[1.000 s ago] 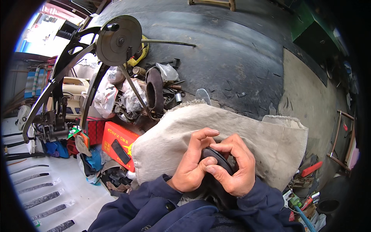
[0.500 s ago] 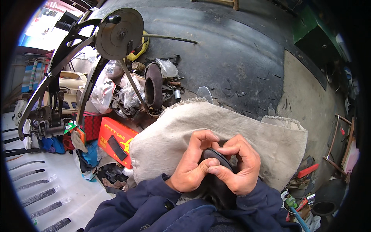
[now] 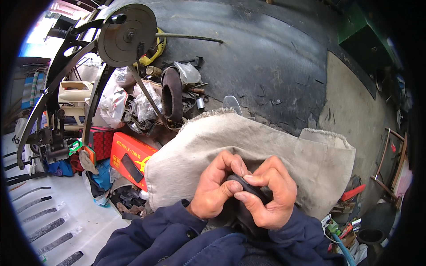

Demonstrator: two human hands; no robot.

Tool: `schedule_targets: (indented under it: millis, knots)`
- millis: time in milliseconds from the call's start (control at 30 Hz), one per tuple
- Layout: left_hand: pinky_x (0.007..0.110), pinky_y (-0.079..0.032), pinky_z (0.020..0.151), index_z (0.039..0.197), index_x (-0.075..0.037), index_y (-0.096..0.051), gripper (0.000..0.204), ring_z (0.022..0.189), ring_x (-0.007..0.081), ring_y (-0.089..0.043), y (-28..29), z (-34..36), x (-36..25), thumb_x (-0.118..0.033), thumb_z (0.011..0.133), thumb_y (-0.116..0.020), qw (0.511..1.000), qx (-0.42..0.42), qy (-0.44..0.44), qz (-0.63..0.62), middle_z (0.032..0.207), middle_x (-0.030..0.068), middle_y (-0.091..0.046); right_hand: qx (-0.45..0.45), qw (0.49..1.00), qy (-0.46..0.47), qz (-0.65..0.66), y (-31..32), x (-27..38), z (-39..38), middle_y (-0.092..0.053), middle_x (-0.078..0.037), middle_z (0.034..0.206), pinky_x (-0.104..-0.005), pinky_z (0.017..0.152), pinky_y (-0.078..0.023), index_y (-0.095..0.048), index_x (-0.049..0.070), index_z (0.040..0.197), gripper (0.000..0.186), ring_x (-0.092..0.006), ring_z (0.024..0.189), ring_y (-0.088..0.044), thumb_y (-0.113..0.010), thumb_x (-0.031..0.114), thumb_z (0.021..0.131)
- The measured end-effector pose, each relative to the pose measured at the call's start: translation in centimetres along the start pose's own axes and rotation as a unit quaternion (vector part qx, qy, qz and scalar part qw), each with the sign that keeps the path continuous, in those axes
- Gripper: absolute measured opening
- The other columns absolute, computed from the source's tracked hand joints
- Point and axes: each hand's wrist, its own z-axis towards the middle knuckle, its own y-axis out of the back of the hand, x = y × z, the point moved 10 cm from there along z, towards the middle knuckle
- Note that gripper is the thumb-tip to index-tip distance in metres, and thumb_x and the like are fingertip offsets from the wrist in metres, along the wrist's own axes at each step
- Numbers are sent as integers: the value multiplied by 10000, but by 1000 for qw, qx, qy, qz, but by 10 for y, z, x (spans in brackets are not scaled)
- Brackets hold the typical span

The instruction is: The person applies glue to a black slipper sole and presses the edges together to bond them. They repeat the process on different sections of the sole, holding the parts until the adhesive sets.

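Note:
Over my lap, both hands grip what looks like a black shoe (image 3: 251, 186), its rounded dark edge showing between my fingers. My left hand (image 3: 214, 188) pinches the near left end of that edge, thumb on top. Pressed against the same edge from the other side, my right hand (image 3: 274, 190) has its thumb and fingertips close to the left ones. My palms and sleeves cover much of the shoe. Beneath the hands, a beige cloth (image 3: 177, 166) with frayed edges is spread over my lap.
A hand-cranked sewing machine (image 3: 126, 35) rises at the left. Near it are a red box (image 3: 126, 153), a dark boot-like piece (image 3: 171, 95) and plastic bags (image 3: 113, 104). Several black strips (image 3: 46, 228) lie on a pale sheet. A green box (image 3: 366, 33) stands far right.
My fingers have shifted along the shoe's edge, and the fingertips of both hands have come closer together. The shoe's edge has tilted slightly. The whole view has moved a little.

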Motion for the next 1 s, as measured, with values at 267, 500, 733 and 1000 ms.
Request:
schedule_targets:
  millis: [267,500,733,1000]
  knots:
    - [292,-425,991,1161,-62,-534,332,1071,123,-550,3,-4,4,-260,985,-732,1000,-19,22,-7,1103,35,-581,-31,997,-66,22,4,-9,-4,-648,-105,874,-287,628,-519,-656,30,943,327,-167,707,-651,-913,82,747]
    - [294,-428,977,1171,-47,-549,361,1052,135,-544,1,-4,5,-315,994,-714,998,-22,37,51,1104,37,-561,-41,995,-82,34,8,-13,-7,-671,-98,886,-277,657,-534,-638,37,916,343,-151,733,-671,-928,82,740]
    - [311,-448,977,1134,-47,-589,237,1063,160,-573,7,-1,5,-199,982,-688,999,-32,7,8,1085,59,-575,-59,996,-55,34,6,-10,-4,-659,-136,877,-318,647,-533,-646,12,901,309,-229,733,-682,-905,45,734]
    - [339,-479,861,1080,-93,-517,276,899,171,-521,6,2,7,-250,944,-699,997,-75,26,22,981,46,-510,-60,991,-96,68,4,-21,-8,-665,-105,917,-302,688,-524,-674,9,980,274,-180,758,-661,-866,96,806]
